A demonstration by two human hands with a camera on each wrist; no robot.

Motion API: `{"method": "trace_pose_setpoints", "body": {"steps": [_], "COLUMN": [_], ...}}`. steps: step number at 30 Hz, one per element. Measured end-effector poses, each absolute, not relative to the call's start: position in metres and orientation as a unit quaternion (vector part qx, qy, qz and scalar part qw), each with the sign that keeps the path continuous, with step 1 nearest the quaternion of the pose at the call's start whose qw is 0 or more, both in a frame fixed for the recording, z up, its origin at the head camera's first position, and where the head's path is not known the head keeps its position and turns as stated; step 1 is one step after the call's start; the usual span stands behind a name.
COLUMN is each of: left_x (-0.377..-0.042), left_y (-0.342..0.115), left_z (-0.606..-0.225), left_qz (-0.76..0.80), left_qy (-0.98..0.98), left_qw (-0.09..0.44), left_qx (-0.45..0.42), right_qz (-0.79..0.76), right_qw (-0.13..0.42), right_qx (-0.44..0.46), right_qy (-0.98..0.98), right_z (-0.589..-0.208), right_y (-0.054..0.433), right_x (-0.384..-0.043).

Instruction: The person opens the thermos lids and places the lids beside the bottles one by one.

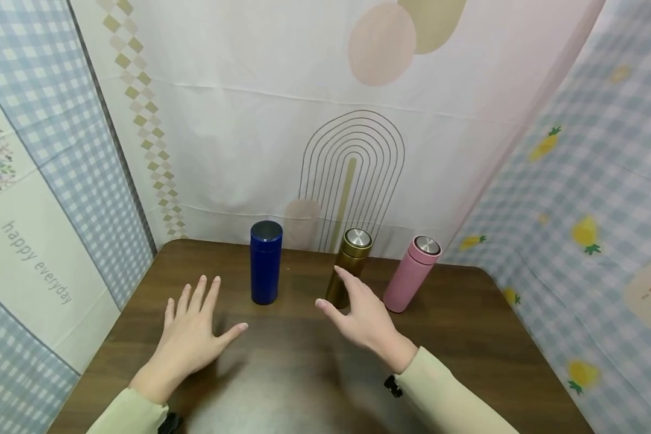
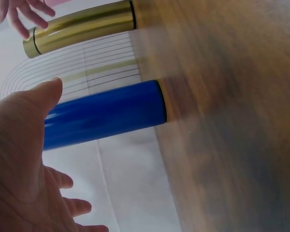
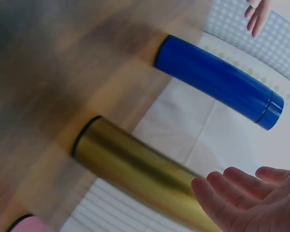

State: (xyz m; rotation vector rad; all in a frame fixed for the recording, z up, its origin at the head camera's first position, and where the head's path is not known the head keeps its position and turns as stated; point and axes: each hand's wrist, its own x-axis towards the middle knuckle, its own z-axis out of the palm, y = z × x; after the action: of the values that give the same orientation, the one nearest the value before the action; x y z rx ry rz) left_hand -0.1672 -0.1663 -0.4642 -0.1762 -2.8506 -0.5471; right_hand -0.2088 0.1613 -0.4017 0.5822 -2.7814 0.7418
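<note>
Three thermos flasks stand upright on the dark wooden table in the head view. A blue flask [image 1: 265, 265] is on the left, a gold flask [image 1: 351, 259] in the middle, a pink flask [image 1: 410, 277] on the right. My left hand [image 1: 192, 337], fingers spread, hovers left of and nearer than the blue flask, holding nothing. My right hand [image 1: 366, 316] reaches toward the gold flask with thumb and fingers apart, covering part of its lower body. In the right wrist view its fingertips overlap the upper part of the gold flask [image 3: 135, 164].
The wooden table [image 1: 282, 386] ends at a white patterned cloth [image 1: 239, 150] hung behind the flasks. Checked cloths hang at the left [image 1: 49, 90] and right [image 1: 575, 181] sides. A small black object [image 1: 393, 386] shows at the right sleeve cuff.
</note>
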Motion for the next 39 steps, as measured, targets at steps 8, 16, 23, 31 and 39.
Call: {"method": "trace_pose_setpoints", "body": {"steps": [8, 16, 23, 31, 39], "left_x": [-0.185, -0.206, -0.224, -0.240, -0.253], "left_y": [-0.157, -0.145, -0.136, -0.128, -0.122], "left_z": [-0.457, -0.451, -0.451, -0.459, -0.464], "left_qz": [-0.234, -0.344, -0.397, -0.442, -0.478], "left_qy": [-0.961, -0.924, -0.906, -0.887, -0.871], "left_qw": [0.125, 0.148, 0.133, 0.120, 0.097], "left_qx": [-0.078, -0.075, -0.059, -0.050, -0.061], "right_qz": [0.287, 0.392, 0.418, 0.428, 0.434], "right_qw": [0.084, 0.091, 0.106, 0.101, 0.076], "right_qx": [0.210, 0.271, 0.265, 0.264, 0.268], "right_qy": [-0.931, -0.875, -0.863, -0.858, -0.857], "right_z": [-0.387, -0.382, -0.382, -0.381, -0.383], "right_y": [0.141, 0.120, 0.098, 0.071, 0.054], "right_x": [-0.226, -0.250, -0.264, -0.276, -0.284]}}
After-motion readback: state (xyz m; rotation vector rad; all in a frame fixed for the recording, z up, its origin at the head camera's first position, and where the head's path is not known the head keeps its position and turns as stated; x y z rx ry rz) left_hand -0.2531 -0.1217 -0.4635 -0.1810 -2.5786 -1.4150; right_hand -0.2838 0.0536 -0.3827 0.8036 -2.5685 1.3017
